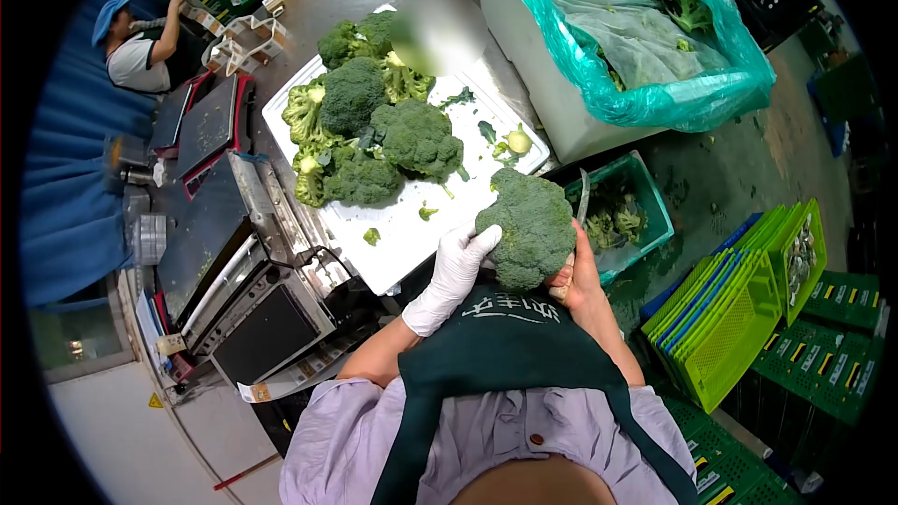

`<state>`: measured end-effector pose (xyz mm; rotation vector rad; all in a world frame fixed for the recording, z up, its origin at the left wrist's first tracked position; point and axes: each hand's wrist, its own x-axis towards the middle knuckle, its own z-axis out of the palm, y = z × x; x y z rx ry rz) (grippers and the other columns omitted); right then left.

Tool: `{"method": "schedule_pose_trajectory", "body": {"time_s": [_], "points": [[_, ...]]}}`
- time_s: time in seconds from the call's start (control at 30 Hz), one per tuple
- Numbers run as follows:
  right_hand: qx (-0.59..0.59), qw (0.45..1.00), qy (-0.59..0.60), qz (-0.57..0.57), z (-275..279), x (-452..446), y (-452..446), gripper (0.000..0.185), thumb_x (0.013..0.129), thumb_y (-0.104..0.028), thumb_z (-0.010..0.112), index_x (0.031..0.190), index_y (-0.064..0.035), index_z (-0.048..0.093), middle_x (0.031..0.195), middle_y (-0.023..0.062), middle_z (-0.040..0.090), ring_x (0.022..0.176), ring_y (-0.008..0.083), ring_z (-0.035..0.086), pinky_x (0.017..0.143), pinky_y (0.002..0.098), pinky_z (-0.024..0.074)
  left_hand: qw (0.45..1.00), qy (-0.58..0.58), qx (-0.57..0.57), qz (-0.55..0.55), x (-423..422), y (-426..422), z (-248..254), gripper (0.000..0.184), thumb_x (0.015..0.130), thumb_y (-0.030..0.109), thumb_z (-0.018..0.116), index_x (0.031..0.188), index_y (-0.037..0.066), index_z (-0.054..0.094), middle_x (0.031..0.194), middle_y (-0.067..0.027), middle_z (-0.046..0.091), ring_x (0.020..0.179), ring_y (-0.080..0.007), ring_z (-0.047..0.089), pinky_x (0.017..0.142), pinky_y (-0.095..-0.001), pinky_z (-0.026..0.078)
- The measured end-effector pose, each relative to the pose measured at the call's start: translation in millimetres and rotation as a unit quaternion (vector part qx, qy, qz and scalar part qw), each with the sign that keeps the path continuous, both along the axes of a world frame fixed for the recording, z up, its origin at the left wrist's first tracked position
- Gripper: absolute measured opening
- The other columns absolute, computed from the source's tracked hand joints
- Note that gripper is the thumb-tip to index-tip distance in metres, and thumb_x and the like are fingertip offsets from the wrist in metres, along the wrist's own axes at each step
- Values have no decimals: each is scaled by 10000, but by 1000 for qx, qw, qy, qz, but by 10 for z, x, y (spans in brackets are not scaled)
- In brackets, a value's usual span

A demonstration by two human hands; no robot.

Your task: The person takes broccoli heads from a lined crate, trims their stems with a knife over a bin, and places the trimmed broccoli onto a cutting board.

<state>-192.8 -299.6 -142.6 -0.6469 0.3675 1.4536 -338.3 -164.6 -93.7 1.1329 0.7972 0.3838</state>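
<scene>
A large green broccoli head (527, 229) is held in front of the dark green apron. My left hand (453, 273), in a white glove, grips its left side with the thumb on the florets. My right hand (582, 273), ungloved, is closed at its lower right side around a knife (584, 198), whose blade points up beside the broccoli; the handle is hidden by the fingers. More broccoli heads (416, 137) are heaped on a white tray (382, 252), with cut scraps and a round stem piece (518, 139) near its right edge.
A white box lined with a teal bag (599, 98) stands at the upper right. Below it is a green bin (657, 224) with trimmings. Lime baskets (716, 327) stack at the right. Weighing and wrapping equipment (271, 318) stands left; a person in a blue cap (140, 61) works beyond.
</scene>
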Motion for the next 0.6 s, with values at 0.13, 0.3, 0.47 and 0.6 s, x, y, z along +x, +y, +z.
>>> {"method": "schedule_pose_trajectory", "body": {"time_s": [0.13,0.3,0.47,0.6], "points": [[-11,1000,-2,-13,120,14,6,363,895,-478,514,970,-128,567,513,-62,447,356,20,335,317,151,279,1000,-7,3,-26,8,28,-6,370,895,291,589,1116,-6,603,844,-49,642,662,-86,586,577,-226,500],[4,1000,7,-11,70,18,-42,372,895,-489,509,973,-130,569,501,-61,438,349,20,324,309,151,277,999,-26,-16,-36,24,26,68,390,899,302,577,1137,-6,590,881,-59,640,667,-94,591,571,-229,500],[3,1000,29,-11,83,11,-51,383,894,-500,503,967,-131,572,480,-68,423,337,18,309,296,151,275,999,-34,-18,-36,13,34,46,410,893,301,570,1155,-14,573,893,-69,636,662,-103,594,563,-233,502],[25,999,27,-7,41,19,-56,385,893,-499,504,966,-128,574,479,-68,424,330,18,299,292,149,271,995,-56,-78,10,58,5,69,255,841,231,610,925,-2,552,775,-5,524,686,-89,557,547,-237,518]]}}
